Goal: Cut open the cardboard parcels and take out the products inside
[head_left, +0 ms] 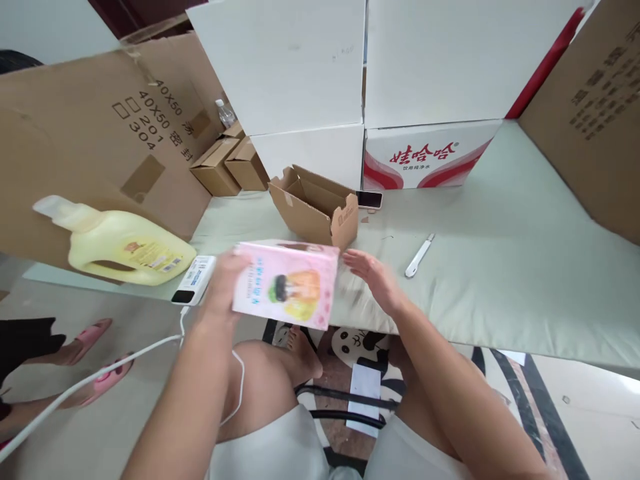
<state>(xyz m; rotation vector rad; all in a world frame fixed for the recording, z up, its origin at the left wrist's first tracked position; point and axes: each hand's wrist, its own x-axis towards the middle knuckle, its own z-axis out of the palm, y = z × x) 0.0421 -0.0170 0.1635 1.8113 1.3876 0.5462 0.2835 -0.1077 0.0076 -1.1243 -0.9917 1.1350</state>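
Observation:
A pink box (pixel 285 283) with a printed picture is tilted over the table's front edge, slightly blurred. My left hand (pixel 226 283) grips its left end. Just off its right end is my right hand (pixel 373 277), fingers stretched out and holding nothing. Behind the pink box stands an open brown cardboard holder (pixel 315 207) with cut-out edges. A white cutter (pixel 420 256) lies on the table to the right of my right hand.
A yellow detergent bottle (pixel 130 247) and a white power strip (pixel 195 280) with a cable are on the left. White cartons (pixel 430 157), a phone (pixel 370 199) and small brown boxes (pixel 247 163) stand or lie behind. Another person's feet in pink slippers (pixel 113 377) show at lower left.

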